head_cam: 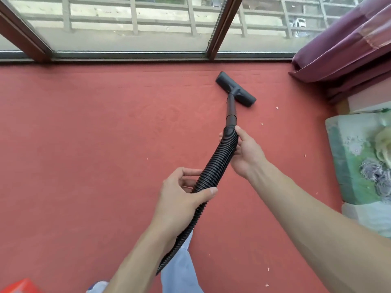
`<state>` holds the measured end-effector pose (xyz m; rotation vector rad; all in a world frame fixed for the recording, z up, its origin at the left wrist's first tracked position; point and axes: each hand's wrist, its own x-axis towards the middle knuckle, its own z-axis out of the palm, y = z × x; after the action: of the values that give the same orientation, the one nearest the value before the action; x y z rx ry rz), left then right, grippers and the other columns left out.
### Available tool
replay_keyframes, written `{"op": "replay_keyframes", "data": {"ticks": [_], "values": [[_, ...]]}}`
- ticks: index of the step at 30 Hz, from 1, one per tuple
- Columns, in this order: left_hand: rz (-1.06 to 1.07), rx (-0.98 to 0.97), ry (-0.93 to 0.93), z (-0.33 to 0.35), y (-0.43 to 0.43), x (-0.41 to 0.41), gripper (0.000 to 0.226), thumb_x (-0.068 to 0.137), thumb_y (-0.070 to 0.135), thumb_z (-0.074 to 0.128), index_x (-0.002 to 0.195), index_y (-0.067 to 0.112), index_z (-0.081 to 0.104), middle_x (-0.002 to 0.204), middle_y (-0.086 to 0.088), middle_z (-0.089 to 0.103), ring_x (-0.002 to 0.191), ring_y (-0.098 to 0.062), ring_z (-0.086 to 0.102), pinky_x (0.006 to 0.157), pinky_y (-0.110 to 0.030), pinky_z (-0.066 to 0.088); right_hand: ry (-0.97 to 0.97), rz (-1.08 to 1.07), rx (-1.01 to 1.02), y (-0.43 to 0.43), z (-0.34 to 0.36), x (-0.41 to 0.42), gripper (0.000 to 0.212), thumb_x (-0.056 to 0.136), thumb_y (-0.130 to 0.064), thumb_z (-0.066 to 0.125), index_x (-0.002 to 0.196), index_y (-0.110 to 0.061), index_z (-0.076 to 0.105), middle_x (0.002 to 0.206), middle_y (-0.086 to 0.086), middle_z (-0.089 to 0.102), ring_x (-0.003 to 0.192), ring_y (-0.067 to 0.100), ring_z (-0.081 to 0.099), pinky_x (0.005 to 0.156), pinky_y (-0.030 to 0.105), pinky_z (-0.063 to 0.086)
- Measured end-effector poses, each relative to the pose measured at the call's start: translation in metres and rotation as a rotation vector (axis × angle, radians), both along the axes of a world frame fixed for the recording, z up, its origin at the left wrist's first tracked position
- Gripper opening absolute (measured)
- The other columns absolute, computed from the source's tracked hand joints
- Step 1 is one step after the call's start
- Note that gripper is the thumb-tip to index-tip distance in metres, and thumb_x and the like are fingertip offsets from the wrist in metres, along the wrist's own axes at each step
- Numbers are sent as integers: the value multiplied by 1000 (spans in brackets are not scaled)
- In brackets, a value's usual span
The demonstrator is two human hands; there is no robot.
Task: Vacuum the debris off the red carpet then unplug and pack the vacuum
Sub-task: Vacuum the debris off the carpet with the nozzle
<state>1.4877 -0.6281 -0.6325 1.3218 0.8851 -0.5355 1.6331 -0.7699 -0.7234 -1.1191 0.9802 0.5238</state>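
The black ribbed hose (213, 166) runs up from beside your trouser leg (179, 261), through both hands, into a short rigid tube (231, 111) and the flat nozzle (236, 89). The nozzle sits on the red carpet (84, 134) well ahead of your fingers, close to the window (127, 24) track. Your left hand (182, 193) holds the hose at mid-length, fingers (189, 171) curled under it and thumb laid across the top. Your right hand (245, 153) grips it higher up, just below the tube joint, thumb along the near side and fingers wrapped behind. The white flecks (262, 124) of debris lie mostly to the right of your right fingers: two just beyond them near the nozzle, more scattered nearer you, and one tiny speck left of your left fingers. So the vacuuming looks only partly done. The likely slip is in steering: you hold soft hose, not the tube, so a push may buckle it and tip the nozzle off the carpet, skipping flecks. Sweeping right carries its own risk, since the purple curtain (342, 45) hem pools on the floor right of the nozzle and could be sucked in. The floral bedding (359, 161) borders the carpet beside your right forearm and may hide flecks at its edge. A red box (19, 286) sits in the lower left corner, behind your left fingers. The vacuum body and plug are out of view.
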Motion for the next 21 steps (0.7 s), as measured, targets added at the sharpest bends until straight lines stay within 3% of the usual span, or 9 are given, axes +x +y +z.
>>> {"op": "replay_keyframes", "data": {"ticks": [3, 5, 8, 11, 15, 18, 21], "values": [[38, -40, 19, -12, -2, 13, 30, 82, 14, 82, 105, 30, 71, 95, 3, 76, 73, -12, 72, 78, -49, 61, 15, 2, -57, 4, -20, 23, 60, 90, -25, 69, 137, 1, 43, 92, 19, 70, 59, 21, 66, 54, 28, 55], [40, -51, 21, -19, -1, 23, 30, 86, 12, 77, 108, 31, 71, 98, 4, 76, 74, -10, 70, 75, -39, 60, 27, 0, -82, 7, -33, 35, 54, 93, -25, 66, 135, 0, 45, 91, 19, 68, 54, 20, 65, 48, 27, 53], [18, -39, 55, -29, 3, 29, 33, 84, 11, 78, 110, 28, 69, 99, 1, 75, 76, -15, 71, 71, -37, 57, 49, 25, -149, 11, -48, 42, 50, 91, -25, 67, 130, 0, 49, 97, 19, 67, 66, 25, 65, 49, 28, 53], [-32, -7, 59, -31, 5, 27, 39, 77, 18, 86, 109, 29, 67, 95, 2, 75, 76, -18, 73, 76, -45, 60, 64, 88, -206, 8, -53, 36, 63, 80, -33, 73, 131, -3, 51, 99, 16, 67, 80, 25, 59, 47, 24, 49], [-218, 185, -6, -19, 2, 22, 48, 70, 31, 88, 109, 31, 59, 89, 10, 71, 77, -8, 68, 72, -32, 56, 63, 105, -164, 2, -42, 19, 87, 58, -33, 80, 134, -3, 48, 97, 16, 65, 82, 26, 55, 60, 30, 50], [-326, 216, -57, -3, 7, 13, 49, 71, 36, 86, 111, 35, 57, 81, 12, 67, 66, 2, 63, 60, -16, 49, 75, 127, -96, 4, -19, 6, 62, 77, -29, 74, 128, 0, 57, 98, 15, 58, 78, 23, 55, 58, 27, 53], [-356, 199, -109, 18, 23, -5, 43, 72, 41, 85, 108, 40, 60, 78, 8, 70, 61, 2, 63, 53, -12, 45, 125, 173, 10, 12, 13, -11, 32, 89, -28, 63, 113, -7, 59, 88, 11, 55, 68, 20, 54, 54, 25, 53]]}}
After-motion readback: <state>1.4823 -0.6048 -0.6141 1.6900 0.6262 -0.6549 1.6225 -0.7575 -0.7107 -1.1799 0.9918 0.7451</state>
